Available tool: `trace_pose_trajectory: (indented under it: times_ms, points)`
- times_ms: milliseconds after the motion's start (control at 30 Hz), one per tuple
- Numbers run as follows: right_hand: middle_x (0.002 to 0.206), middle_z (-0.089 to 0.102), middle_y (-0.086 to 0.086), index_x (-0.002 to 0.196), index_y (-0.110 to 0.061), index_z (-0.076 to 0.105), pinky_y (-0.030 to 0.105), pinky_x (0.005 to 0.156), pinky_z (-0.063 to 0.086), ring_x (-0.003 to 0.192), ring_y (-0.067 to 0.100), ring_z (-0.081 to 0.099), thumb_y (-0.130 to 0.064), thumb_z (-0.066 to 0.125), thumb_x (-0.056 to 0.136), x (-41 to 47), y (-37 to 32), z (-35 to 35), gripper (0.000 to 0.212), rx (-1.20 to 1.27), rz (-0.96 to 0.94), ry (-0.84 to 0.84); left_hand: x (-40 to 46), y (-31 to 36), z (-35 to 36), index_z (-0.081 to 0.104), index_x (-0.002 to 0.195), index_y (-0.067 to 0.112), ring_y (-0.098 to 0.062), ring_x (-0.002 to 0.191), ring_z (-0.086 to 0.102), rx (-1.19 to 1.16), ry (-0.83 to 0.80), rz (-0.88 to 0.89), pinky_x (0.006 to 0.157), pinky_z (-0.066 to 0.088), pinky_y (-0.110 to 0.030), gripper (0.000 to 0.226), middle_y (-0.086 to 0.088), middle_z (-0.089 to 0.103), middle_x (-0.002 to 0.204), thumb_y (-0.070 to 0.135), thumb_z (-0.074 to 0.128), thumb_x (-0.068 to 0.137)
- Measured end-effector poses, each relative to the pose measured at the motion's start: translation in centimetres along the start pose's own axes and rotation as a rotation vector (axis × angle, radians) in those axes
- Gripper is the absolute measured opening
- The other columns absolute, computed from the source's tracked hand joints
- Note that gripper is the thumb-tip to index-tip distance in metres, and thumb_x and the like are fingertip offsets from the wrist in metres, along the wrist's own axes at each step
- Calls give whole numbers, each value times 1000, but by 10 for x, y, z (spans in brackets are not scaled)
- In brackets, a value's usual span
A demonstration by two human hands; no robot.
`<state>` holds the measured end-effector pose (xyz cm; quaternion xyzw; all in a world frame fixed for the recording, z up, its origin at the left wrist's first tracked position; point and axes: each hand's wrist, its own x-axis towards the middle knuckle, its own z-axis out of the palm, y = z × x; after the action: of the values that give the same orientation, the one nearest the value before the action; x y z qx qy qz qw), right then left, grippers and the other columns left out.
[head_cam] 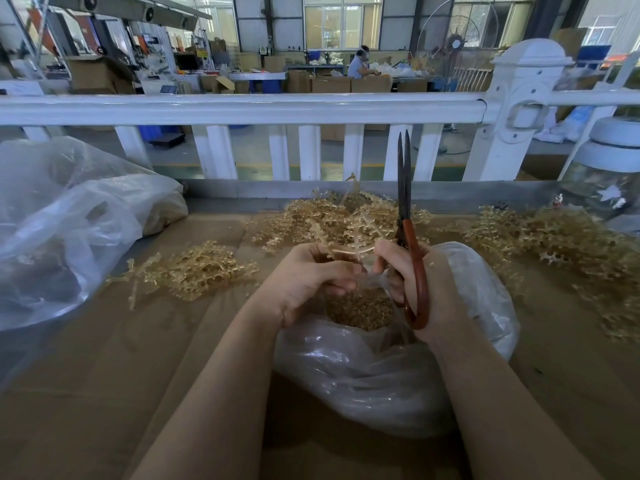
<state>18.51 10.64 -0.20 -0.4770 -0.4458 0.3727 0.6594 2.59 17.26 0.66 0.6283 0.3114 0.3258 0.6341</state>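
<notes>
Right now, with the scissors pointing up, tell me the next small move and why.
Probably tilt the scissors down toward the gold sprig and open the blades: the right hand holds them upright and nearly closed, while the left hand pinches the sprig over the open bag of cut pieces.

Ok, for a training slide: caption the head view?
Right hand grips red-handled scissors, blades up; left hand pinches a tan plastic sprue above a clear bag of cut pieces.

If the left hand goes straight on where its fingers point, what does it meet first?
Probably the right hand, which grips red-handled dark-bladed scissors, just across a small gap; depth is unclear.
</notes>
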Motion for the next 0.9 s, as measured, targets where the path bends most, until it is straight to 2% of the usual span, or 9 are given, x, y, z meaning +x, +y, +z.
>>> trace_pose_trajectory:
  times_ms: [67,167,367,533,600,700,767,900]
  points:
    - [47,54,-7,77,5,63,17,38,30,36,9,38,-21,65,96,-1,0,0,33,-66,-9,6,0,-1,-1,75,78,12,-16,71,71,16,-30,-21,66,56,-20,10,-13,73,80,3,72,82]
    - [46,55,-6,82,10,63,11,40,36,36,2,47,-14,63,97,-2,-3,1,29,-15,-17,5,1,-1,-1,76,73,14,-16,71,71,1,-34,-29,65,56,-19,16,-13,74,80,4,69,85]
    - [51,58,-5,73,1,62,11,38,34,36,3,45,-14,66,95,0,-2,5,27,14,22,6,-1,1,0,72,79,12,-14,68,70,12,-38,-24,63,56,-19,7,-9,73,76,6,75,80]
    - [52,59,-4,81,8,62,8,41,39,41,1,52,-11,65,95,0,-2,4,23,67,13,-22,-2,3,1,75,79,9,-15,68,71,46,-48,-56,61,55,-20,3,-9,75,78,7,77,78]
    - [56,60,-2,79,7,63,9,42,39,42,2,53,-11,65,95,0,-2,4,24,74,8,-13,-3,3,1,76,76,10,-15,65,71,3,-34,-72,60,56,-19,7,-10,75,78,5,75,80]
    - [61,61,4,73,-5,66,11,41,37,39,2,48,-23,75,85,0,-2,3,24,95,12,7,-2,3,0,77,74,9,-14,63,70,-83,37,-83,55,55,-20,11,-10,74,77,5,72,82]
    - [55,57,0,70,-12,69,13,39,36,37,2,45,-38,81,71,1,-2,1,29,97,13,12,0,3,0,76,76,7,-16,65,69,-148,92,-79,56,54,-22,9,-10,74,78,5,71,83]
    - [64,68,-1,68,-25,75,14,57,50,56,7,62,-46,83,64,3,1,1,24,-51,-22,49,2,3,0,75,75,5,-16,65,67,-243,163,-47,59,55,-24,10,-10,72,77,5,69,84]
